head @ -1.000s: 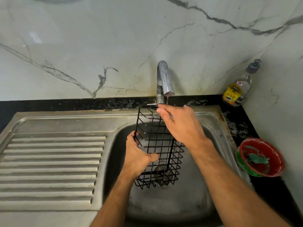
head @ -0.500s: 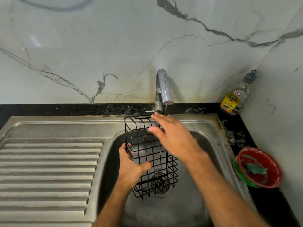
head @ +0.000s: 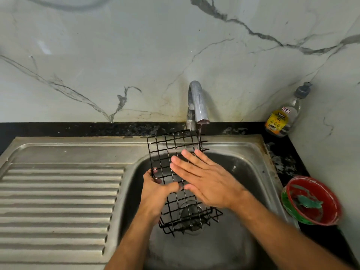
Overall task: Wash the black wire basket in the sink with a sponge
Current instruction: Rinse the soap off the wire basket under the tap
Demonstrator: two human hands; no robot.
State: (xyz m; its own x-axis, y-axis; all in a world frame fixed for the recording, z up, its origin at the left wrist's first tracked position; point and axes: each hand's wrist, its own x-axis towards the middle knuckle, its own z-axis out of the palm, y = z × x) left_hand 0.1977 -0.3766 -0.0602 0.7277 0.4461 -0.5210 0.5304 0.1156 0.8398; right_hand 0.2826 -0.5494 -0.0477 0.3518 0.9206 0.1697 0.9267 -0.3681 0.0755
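resting flat on black wire basket [head: 171,152]: right hand [head: 208,184]

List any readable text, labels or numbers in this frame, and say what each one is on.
Yellow label on the dish soap bottle: dark print in about three lines, too blurred to read reliably.
Small white sticker on the same bottle: red handwritten marks, not legible.
Faucet, black wire basket, steel sink and red bowl: no text visible.
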